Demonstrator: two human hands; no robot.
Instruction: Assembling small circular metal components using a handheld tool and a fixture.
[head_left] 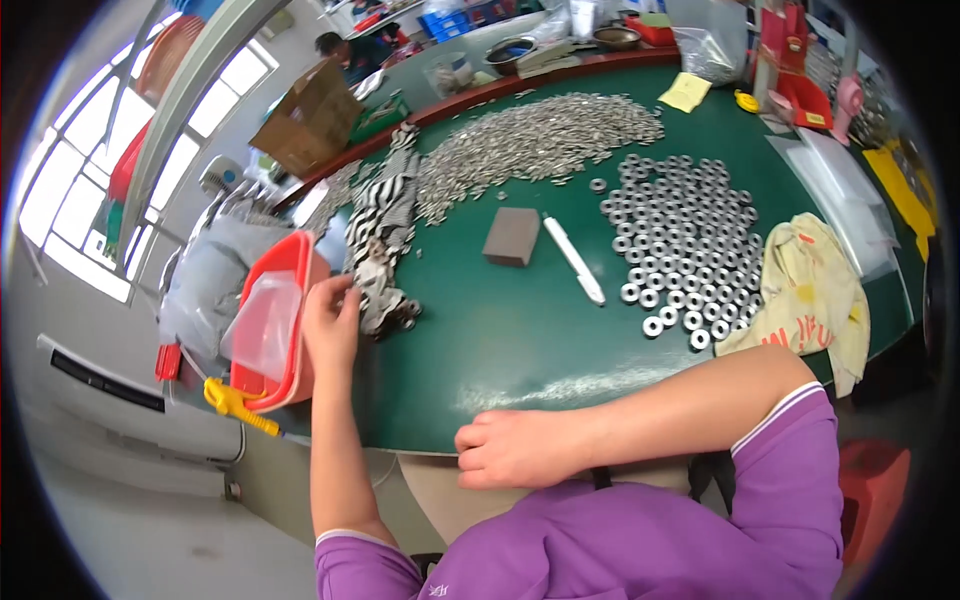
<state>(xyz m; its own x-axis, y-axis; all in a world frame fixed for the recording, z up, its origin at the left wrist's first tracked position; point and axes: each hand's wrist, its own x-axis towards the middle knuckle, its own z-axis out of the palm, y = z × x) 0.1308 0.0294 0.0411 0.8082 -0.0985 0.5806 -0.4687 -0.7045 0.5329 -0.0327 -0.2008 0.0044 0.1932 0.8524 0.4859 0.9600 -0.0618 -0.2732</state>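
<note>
My left hand [330, 318] is at the left end of the table, between a red plastic basin [304, 340] and a crumpled black-and-white striped cloth [378, 270]. Its fingers are loosely bent, thumb apart, and I see nothing in them. At the table's near edge is my right hand [515, 448], fingers curled in; whatever they may hold is hidden. A brown rectangular block [511, 237] lies mid-table beside a white pen-like tool [574, 260]. Right of these, many silvery metal rings [690, 240] are spread in a single layer. A long heap of small metal pieces [540, 140] lies behind.
A pale yellow cloth [815, 290] hangs over the right edge beside clear plastic bags [840, 195]. A yellow air gun [240, 403] hangs by the basin. Farther back are a cardboard box [308, 120], a yellow paper note [685, 92], a red bin [803, 100] and another person [365, 55].
</note>
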